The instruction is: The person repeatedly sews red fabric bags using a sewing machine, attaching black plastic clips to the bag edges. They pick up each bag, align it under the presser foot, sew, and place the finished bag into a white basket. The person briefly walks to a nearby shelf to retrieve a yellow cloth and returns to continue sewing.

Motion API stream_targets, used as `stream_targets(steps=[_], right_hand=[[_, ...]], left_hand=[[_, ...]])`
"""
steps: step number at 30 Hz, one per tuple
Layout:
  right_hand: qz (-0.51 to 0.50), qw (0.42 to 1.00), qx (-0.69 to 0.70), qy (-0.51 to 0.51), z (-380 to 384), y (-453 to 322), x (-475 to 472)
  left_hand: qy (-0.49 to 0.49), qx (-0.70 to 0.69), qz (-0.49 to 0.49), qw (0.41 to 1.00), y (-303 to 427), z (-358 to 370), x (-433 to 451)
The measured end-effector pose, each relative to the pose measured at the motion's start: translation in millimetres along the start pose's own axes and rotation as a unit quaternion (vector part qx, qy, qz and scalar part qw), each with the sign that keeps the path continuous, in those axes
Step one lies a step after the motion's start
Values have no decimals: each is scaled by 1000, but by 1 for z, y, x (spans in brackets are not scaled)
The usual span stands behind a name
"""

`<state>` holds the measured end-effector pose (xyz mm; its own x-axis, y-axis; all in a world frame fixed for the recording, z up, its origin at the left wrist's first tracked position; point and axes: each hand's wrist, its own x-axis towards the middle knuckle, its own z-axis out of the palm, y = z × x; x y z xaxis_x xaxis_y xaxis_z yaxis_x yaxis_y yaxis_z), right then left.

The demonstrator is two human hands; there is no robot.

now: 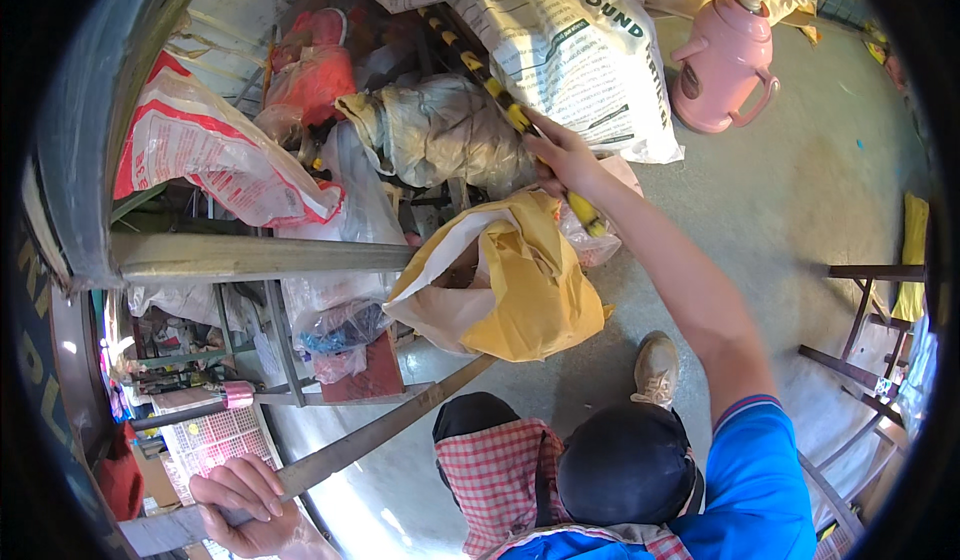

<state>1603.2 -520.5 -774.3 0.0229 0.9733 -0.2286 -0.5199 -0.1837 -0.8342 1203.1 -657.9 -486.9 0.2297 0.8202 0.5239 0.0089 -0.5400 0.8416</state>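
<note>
My right hand [559,156] is closed around a long stick wrapped in yellow and black [480,72], its lower end sticking out below my fist. The stick lies alongside a large white printed sack [577,57] and above an open yellow paper sack with a white lining [536,290]. At the lower left, my left hand [244,504] grips a flat metal bar [360,436] that slants up toward the yellow sack. A dusty bundle wrapped in plastic [442,128] lies left of the stick.
A pink vacuum jug [724,68] stands on the floor at the upper right. A metal frame beam [262,258] crosses the left side, near a red and white sack [217,140]. A dark metal stand [862,320] is at the right. My shoe [656,368] shows below.
</note>
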Motion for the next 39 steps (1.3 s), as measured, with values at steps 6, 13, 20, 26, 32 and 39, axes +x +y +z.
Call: stream_targets(steps=[6,13,20,26,32,39], right_hand=[[73,989,120,-45,64,18,4],[149,961,213,-98,61,33,-13],[160,960,200,-112,64,35,10],[140,986,59,-69,48,15,-11],[76,996,11,-39,29,17,-46],[25,997,-72,-17,41,0,-121]], left_hand=[[42,8,-15,999,4,2,0],[48,20,-5,999,5,0,-3],[33,3,-4,999,4,4,1],[26,-1,-4,1000,6,1,0],[-17,-8,13,1000,-1,-3,2],[-39,-10,19,999,0,-4,4]])
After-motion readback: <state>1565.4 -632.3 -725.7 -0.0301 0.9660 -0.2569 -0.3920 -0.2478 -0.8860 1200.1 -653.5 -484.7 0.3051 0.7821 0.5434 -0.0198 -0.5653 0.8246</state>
